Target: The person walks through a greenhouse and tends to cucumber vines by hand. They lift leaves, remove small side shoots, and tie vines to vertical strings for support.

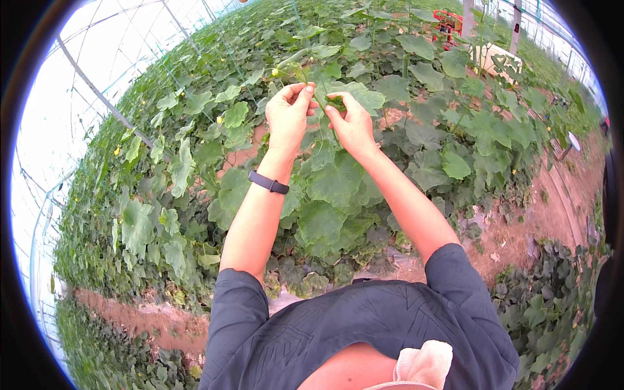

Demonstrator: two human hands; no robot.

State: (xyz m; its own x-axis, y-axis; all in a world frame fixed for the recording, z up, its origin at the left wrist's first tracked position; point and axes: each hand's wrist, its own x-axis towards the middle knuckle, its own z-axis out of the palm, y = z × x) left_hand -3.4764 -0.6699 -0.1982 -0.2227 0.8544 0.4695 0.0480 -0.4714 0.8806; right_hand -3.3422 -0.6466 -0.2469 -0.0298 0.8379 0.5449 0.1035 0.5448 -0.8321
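My left hand is raised in front of me, thumb and fingertips pinching the thin green stem of a climbing gourd-family vine near its tip. To its right, my right hand curls around a small piece of green leaf, its thumb close beside the same stem. Just beyond the left fingertips are a yellow flower and a long green fruit. Broad lobed leaves hang below both hands. A dark band circles my left wrist.
Dense vines climb thin green strings around me. Metal greenhouse poles rise at left. At upper right are a red frame-like object and a white box. A bare soil path runs on the right, with low plants beside it.
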